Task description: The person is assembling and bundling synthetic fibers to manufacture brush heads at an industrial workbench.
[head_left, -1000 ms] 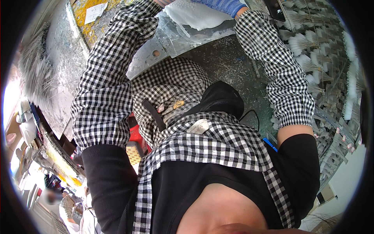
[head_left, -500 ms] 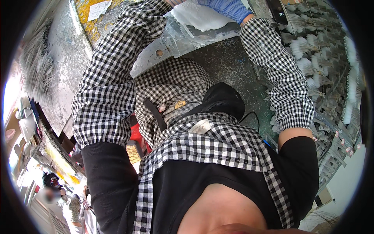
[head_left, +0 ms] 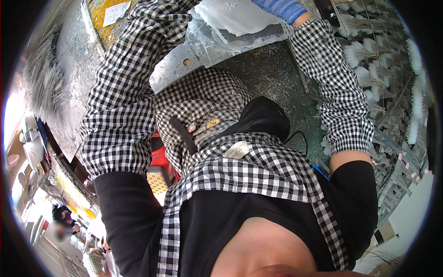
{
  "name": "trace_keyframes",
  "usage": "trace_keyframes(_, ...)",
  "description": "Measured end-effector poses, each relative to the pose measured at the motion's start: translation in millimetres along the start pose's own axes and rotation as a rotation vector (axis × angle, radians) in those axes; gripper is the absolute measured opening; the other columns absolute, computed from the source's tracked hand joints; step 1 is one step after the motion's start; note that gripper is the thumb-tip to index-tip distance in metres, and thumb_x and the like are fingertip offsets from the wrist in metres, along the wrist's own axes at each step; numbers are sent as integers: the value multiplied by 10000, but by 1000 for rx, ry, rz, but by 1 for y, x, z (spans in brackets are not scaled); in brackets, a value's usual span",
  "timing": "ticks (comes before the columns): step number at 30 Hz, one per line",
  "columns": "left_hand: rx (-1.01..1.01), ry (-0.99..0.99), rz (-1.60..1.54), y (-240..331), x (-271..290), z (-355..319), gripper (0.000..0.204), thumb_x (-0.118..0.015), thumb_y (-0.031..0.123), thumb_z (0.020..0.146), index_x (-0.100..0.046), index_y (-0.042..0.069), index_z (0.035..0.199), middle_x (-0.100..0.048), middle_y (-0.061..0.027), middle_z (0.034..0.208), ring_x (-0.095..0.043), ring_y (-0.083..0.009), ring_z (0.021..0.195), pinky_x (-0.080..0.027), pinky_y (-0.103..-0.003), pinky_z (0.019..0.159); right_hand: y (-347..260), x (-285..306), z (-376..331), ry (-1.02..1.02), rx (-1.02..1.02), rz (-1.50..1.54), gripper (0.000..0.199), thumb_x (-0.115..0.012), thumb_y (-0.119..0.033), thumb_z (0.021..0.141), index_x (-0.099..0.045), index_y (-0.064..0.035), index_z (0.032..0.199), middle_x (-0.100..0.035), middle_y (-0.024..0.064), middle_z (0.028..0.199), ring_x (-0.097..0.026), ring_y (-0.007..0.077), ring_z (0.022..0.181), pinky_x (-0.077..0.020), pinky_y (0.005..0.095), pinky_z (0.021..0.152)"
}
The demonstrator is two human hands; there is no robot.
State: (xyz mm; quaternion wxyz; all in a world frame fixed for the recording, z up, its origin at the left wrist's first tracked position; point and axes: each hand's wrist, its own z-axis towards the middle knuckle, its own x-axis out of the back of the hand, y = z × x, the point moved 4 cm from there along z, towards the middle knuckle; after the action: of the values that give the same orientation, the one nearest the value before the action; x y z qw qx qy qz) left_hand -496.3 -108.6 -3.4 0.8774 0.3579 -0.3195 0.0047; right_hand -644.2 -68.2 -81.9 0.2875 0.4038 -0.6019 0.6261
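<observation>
Since my blue-gloved right hand (head_left: 279, 8) is cut off by the view's top edge, I can't tell whether it is spread, pressed together or pinching something; my left hand is out of view. The white mass (head_left: 237, 17) lies on the bench (head_left: 171, 67), between my 2 sleeves (head_left: 318, 53). A careless tug could, I judge, spill it over the bench's front edge, or loose cloth could catch there. The slip (head_left: 115, 14) has marks too small to read.

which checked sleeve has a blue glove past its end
The right sleeve: a blue glove shows beyond it, while the left sleeve leaves the picture with no glove clearly visible.
</observation>
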Motion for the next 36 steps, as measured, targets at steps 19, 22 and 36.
trace_keyframes(19, -304, -63, 170, 18, -3, -19, 420, -811, 153, 765, -665, 88, 1153, -706, -140, 1018, -674, -353, 983, -534, -434, 865, 41, -47, 0, 91, 229, -402, 533, -504, -422, 983, -570, -45, 1353, -615, 233, 1348, -568, 409, 1248, -425, 486, 1102)
trace_keyframes(22, -263, -105, 186, 15, -6, -20, 424, -809, 147, 767, -664, 83, 1160, -708, -144, 1032, -673, -352, 1000, -535, -429, 879, 37, -44, -3, 302, 371, -548, 501, -515, -396, 971, -585, -45, 1321, -627, 236, 1327, -586, 403, 1223, -447, 487, 1074)
trace_keyframes(36, 10, 118, -118, 17, 9, -32, 419, -822, 151, 780, -642, 63, 1148, -707, -161, 1018, -701, -324, 947, -559, -400, 839, -16, 3, -26, 188, 112, -228, 460, -708, -480, 894, -738, -98, 1148, -748, 97, 1043, -695, 305, 991, -543, 411, 895)
